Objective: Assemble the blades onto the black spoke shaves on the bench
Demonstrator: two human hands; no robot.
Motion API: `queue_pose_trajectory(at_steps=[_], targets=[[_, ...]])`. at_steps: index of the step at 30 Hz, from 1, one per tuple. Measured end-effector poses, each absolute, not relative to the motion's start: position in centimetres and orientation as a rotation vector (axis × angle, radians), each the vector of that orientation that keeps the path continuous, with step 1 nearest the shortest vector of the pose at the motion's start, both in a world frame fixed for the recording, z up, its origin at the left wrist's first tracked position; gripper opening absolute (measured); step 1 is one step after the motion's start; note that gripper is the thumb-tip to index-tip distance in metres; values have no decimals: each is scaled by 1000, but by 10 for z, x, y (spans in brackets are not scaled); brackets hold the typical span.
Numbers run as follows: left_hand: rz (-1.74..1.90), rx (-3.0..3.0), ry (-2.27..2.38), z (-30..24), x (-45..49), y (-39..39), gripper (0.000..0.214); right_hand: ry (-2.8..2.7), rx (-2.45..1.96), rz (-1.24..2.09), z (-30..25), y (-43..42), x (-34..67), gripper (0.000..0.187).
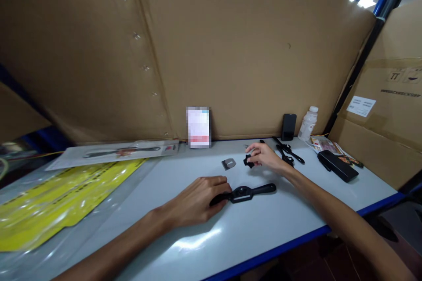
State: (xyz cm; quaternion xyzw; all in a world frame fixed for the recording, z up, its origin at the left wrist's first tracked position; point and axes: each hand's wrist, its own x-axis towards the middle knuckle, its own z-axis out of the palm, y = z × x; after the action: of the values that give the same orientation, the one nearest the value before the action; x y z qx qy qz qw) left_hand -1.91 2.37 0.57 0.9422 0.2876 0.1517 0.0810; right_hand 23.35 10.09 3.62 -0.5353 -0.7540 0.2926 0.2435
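A black two-handled tool [250, 193], shaped like a spokeshave, lies on the pale grey table [204, 237]. My left hand [198, 199] has its fingers curled over the tool's left handle. My right hand [263, 157] reaches farther back and pinches a small black star-shaped knob [248, 162] resting on the table. A small grey metal blade plate [228, 163] lies loose just left of the knob.
Yellow packaging cards in clear plastic [59, 193] and a blister pack [115, 151] lie at left. Scissors [288, 153], a black phone [289, 126], a white bottle [308, 124], a black case [338, 165] and leaflets sit at back right. Cardboard walls stand behind; a blue table edge runs in front.
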Motion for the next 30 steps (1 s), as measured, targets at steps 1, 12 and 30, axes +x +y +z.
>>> queue_pose_trajectory(at_steps=[1, 12, 30], targets=[[454, 2819, 862, 6, -19, 23, 22, -1990, -1381, 990, 35, 95, 236, 39], [524, 2871, 811, 7, -18, 17, 25, -1707, -1070, 1489, 32, 63, 240, 12], [525, 2934, 793, 6, -19, 18, 26, -2323, -1228, 771, 29, 28, 223, 16]])
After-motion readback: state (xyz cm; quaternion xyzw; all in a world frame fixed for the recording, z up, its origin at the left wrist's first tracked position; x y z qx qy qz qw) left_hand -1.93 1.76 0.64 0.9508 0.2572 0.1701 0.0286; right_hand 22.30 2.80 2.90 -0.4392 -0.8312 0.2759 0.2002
